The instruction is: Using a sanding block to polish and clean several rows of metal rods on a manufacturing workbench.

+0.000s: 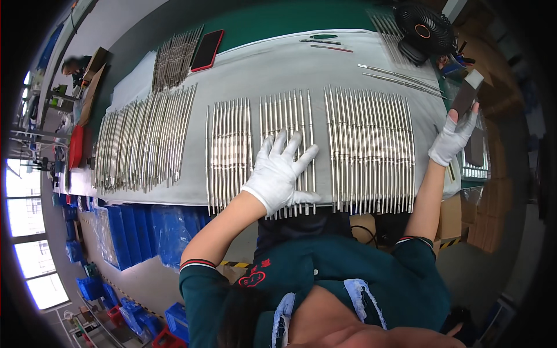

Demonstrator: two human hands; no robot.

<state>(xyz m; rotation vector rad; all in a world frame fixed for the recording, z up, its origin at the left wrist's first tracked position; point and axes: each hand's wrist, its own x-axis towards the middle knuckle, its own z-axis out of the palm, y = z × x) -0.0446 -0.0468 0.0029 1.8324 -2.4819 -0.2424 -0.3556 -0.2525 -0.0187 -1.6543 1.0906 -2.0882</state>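
My left hand [277,171], in a white glove, lies flat with fingers spread on the middle group of slim metal rods [285,110]. My right hand [451,141], gloved with some fingertips bare, is raised at the table's right edge. Between its thumb and fingers is a dark flat block [464,97] with a pale end; its exact kind I cannot tell. A narrow group of rods [229,130] lies just left of my left hand, and a wider group of rods [371,145] to its right. All these rods lie side by side, pointing away from me.
A large batch of rods [145,142] covers the table's left, with more rods [176,55] behind. A red-edged phone [208,51], a black fan [422,32], a few loose rods [400,79] and pens [331,48] lie farther back. Blue bins [130,232] stand below; another person [75,66] is far left.
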